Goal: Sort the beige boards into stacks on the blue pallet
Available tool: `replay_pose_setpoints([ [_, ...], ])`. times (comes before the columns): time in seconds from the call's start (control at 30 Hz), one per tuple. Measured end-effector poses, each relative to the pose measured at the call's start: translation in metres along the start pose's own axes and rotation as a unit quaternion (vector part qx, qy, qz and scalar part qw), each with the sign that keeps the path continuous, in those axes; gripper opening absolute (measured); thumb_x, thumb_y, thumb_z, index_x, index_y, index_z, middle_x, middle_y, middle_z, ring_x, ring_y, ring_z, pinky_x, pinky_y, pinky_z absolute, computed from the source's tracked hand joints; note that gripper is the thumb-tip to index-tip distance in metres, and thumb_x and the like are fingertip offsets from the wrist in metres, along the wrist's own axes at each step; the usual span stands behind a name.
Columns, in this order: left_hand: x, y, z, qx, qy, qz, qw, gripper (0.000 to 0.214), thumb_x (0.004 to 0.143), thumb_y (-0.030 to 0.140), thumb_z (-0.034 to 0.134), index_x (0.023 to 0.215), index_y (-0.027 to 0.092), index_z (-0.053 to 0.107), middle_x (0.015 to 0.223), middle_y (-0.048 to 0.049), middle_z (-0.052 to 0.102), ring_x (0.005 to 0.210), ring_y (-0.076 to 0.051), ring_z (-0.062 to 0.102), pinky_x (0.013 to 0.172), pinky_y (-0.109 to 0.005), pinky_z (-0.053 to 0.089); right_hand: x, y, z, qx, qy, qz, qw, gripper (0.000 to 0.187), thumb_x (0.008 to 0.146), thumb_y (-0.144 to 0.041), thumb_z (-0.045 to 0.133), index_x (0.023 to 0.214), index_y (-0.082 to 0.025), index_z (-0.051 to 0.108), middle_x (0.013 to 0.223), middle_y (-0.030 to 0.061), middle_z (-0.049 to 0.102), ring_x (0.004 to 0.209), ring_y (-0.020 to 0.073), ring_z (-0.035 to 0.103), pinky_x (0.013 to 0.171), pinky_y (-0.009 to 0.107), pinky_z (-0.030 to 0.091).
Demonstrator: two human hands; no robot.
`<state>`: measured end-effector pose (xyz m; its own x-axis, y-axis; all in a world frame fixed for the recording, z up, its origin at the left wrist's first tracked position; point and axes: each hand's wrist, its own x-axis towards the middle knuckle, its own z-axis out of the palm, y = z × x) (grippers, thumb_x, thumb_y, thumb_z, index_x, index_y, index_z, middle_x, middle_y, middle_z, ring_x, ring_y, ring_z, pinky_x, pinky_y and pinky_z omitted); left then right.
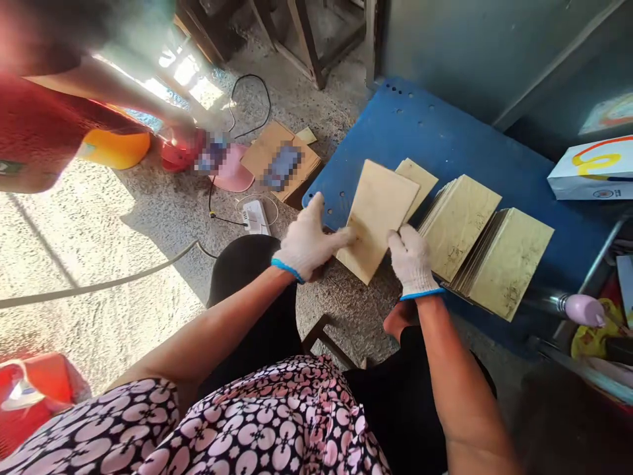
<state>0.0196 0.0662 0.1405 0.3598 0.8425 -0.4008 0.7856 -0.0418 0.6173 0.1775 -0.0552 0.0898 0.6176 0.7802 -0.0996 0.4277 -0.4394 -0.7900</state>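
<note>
A thin pale wooden board (380, 204) lies tilted at the near edge of the blue table, partly over a smaller pale board (418, 181). My left hand (309, 241), in a white knit glove with a blue cuff, is spread at its left side; the thumb rests on the board, and the index finger points away. My right hand (411, 256), gloved alike, grips the right edge with fingers bent round it. Right of that hand stand two leaning stacks of similar boards, one nearer (459, 224) and one farther right (514, 264), with dark specks on their faces.
The blue table (366, 138) has small holes. At right are a white box (593, 168) and a pink-handled tool (583, 310). On the floor lie a cardboard box (309, 168), a power strip (256, 218) and cables. Another person in a red top (39, 132) reaches in at left.
</note>
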Motion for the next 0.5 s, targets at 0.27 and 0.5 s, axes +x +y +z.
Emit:
replay_pose_setpoints([
  [0.27, 0.02, 0.037, 0.082, 0.108, -0.046, 0.147, 0.982, 0.142, 0.048, 0.067, 0.08, 0.159, 0.015, 0.009, 0.147, -0.0212, 0.041, 0.13, -0.04, 0.044, 0.106, -0.048, 0.042, 0.03, 0.016, -0.022, 0.105, 0.095, 0.099, 0.985, 0.033, 0.084, -0.049, 0.051, 0.066, -0.021, 0.05, 0.066, 0.0, 0.056, 0.067, 0.0157, 0.049, 0.062, 0.028, 0.038],
  [0.5, 0.048, 0.05, 0.1, 0.142, -0.047, 0.12, 0.981, 0.135, 0.052, 0.06, 0.081, 0.159, 0.017, 0.01, 0.134, -0.0204, 0.048, 0.116, -0.039, 0.051, 0.098, -0.051, 0.045, 0.036, 0.025, -0.016, 0.237, 0.114, 0.18, 0.948, 0.034, 0.085, -0.053, 0.052, 0.08, -0.019, 0.057, 0.068, -0.0002, 0.058, 0.066, 0.0145, 0.057, 0.06, 0.025, 0.047],
])
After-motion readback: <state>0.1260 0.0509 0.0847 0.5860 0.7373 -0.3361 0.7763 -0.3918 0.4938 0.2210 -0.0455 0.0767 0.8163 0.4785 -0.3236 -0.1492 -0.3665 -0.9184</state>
